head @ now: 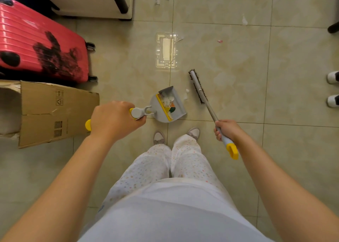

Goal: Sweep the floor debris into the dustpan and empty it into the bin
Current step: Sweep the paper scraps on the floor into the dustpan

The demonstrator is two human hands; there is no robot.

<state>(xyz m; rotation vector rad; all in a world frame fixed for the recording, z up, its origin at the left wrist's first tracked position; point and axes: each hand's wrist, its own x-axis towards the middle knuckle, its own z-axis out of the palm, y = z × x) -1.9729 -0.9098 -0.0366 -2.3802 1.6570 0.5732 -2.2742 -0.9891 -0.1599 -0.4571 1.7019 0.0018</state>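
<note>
Two-handed and standing, noted at far left a red suitcase (42,40) and, nearer, a cardboard box (55,113) lying open on its side; could not tell whether that served as the bin. Gripped with the left hand (113,120), fingers curled round it, the long handle of the dustpan (178,102). Had the pan on the tiles just ahead of the feet, mouth turned rightward, with paper debris (167,100) already inside behind the yellow comb. Saw small white scraps (187,93) between the pan's lip and the broom (197,86), just beside both. Held the broom handle in the right hand (226,131), fist closed round the grey grip, shaft running up and leftward from that hand, bristle head nearly parallel to the lip. Judged the right hand the working one: a short leftward draw looked enough to carry those scraps in. Found open tile beyond, with further paper bits (244,20) and a pink fleck (219,41) well apart toward the top, and white shoes (333,77) at the right edge to steer clear of.
</note>
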